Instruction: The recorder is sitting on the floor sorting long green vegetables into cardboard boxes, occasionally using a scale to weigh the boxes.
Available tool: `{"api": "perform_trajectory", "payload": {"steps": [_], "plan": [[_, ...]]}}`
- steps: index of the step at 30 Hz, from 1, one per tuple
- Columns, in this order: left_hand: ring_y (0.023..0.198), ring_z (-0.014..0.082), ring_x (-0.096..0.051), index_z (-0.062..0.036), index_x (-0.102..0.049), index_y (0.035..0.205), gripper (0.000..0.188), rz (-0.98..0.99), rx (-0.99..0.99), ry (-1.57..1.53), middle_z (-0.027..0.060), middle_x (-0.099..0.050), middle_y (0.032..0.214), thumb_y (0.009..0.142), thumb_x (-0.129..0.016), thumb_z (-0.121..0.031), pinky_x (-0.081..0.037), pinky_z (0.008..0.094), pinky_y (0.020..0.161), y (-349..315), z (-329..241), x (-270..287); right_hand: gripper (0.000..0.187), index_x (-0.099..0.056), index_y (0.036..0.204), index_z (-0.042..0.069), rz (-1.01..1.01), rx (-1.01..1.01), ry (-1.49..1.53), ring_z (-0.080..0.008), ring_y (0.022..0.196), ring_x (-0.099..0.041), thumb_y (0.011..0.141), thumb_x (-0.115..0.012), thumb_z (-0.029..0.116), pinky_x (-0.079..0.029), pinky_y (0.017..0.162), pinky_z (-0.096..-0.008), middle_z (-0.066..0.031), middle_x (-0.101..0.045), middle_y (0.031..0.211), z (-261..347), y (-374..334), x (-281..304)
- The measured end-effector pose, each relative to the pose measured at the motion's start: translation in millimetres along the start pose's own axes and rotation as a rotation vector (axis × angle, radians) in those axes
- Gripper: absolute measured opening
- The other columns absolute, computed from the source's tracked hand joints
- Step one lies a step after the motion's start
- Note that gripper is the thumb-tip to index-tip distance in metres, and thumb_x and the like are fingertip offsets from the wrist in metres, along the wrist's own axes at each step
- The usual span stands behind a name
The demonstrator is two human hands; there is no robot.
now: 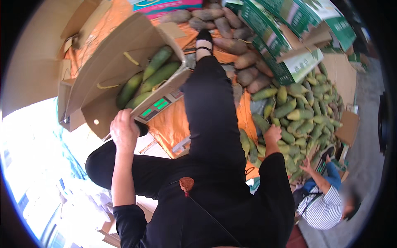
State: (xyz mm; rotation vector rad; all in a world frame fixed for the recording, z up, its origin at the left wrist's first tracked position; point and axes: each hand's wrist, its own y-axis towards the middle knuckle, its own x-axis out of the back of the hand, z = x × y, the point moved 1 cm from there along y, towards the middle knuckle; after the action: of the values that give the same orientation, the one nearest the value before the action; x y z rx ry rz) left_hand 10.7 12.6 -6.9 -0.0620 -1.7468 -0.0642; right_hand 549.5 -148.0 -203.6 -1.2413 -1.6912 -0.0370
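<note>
My left hand (125, 129) is closed on the near corner of an open cardboard box (103, 70). Several long green radishes (155, 78) lie inside the box. It sits on a digital scale (155, 107) with lit green displays along its near side. To the right, my right hand (272, 134) is at the near left part of a large heap of green radishes (300, 115). Its fingers are curled around the end of one green radish (260, 122), and they partly hide where they meet it.
Muddy reddish-brown roots (231, 45) lie beyond my outstretched leg on an orange sheet (169, 130). Green printed cartons (285, 37) stand at the far right, and a pink and blue box (165, 6) at the far edge. Another person (322, 206) in a striped top works beside the heap at lower right.
</note>
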Motion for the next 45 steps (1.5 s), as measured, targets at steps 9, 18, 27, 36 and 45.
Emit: {"api": "perform_trajectory", "payload": {"steps": [9, 18, 27, 36, 45], "plan": [[0.082, 0.0273, -0.061, -0.0077, -0.058, 0.093, 0.015, 0.001, -0.012, 0.021, 0.0085, -0.060, 0.088, 0.078, -0.057, -0.008, -0.047, 0.0402, 0.072, -1.9, 5.5, 2.5, 0.058, -0.054, 0.118, 0.008, 0.169, 0.038, 0.121, -0.0290, 0.112, -0.057, 0.067, -0.078, 0.023, -0.049, 0.090, -0.0437, -0.0130, -0.061, 0.117, 4.1, -8.7, -1.9], [0.081, 0.0246, -0.059, -0.0081, -0.055, 0.090, 0.019, -0.030, -0.062, -0.004, 0.0078, -0.057, 0.083, 0.071, -0.057, -0.005, -0.046, 0.0376, 0.070, -9.4, 7.3, -0.1, 0.065, -0.056, 0.120, 0.004, -0.072, 0.378, 0.579, -0.0355, 0.106, -0.058, 0.061, -0.079, 0.020, -0.048, 0.086, -0.0411, -0.0177, -0.060, 0.115, 11.9, 7.0, 54.2], [0.082, 0.0272, -0.060, -0.0089, -0.053, 0.087, 0.014, -0.011, -0.047, 0.021, 0.0086, -0.058, 0.086, 0.074, -0.055, -0.004, -0.046, 0.0394, 0.071, -11.2, 9.7, -4.0, 0.056, -0.056, 0.118, 0.007, -0.728, 1.037, 0.744, -0.0358, 0.103, -0.053, 0.065, -0.073, 0.014, -0.043, 0.087, -0.0420, -0.0137, -0.058, 0.106, 101.0, -94.6, 314.4], [0.085, 0.0318, -0.060, -0.0055, -0.053, 0.090, 0.013, 0.025, -0.060, 0.001, 0.0125, -0.059, 0.086, 0.078, -0.054, -0.002, -0.045, 0.0428, 0.072, -3.8, -1.8, -1.4, 0.046, -0.062, 0.104, 0.011, -0.905, 1.449, 0.610, -0.0272, 0.099, -0.057, 0.062, -0.077, 0.019, -0.045, 0.081, -0.0402, -0.0067, -0.061, 0.099, 191.4, -221.9, 405.1], [0.086, 0.0350, -0.059, -0.0033, -0.055, 0.096, 0.014, 0.019, -0.051, -0.007, 0.0152, -0.060, 0.090, 0.082, -0.053, -0.003, -0.045, 0.0453, 0.073, -7.2, -2.3, 0.8, 0.012, -0.067, 0.085, 0.015, -0.840, 1.573, 0.367, -0.0189, 0.092, -0.056, 0.075, -0.060, 0.017, -0.040, 0.074, -0.0358, -0.0004, -0.062, 0.090, 300.8, -285.8, 361.8]]}}
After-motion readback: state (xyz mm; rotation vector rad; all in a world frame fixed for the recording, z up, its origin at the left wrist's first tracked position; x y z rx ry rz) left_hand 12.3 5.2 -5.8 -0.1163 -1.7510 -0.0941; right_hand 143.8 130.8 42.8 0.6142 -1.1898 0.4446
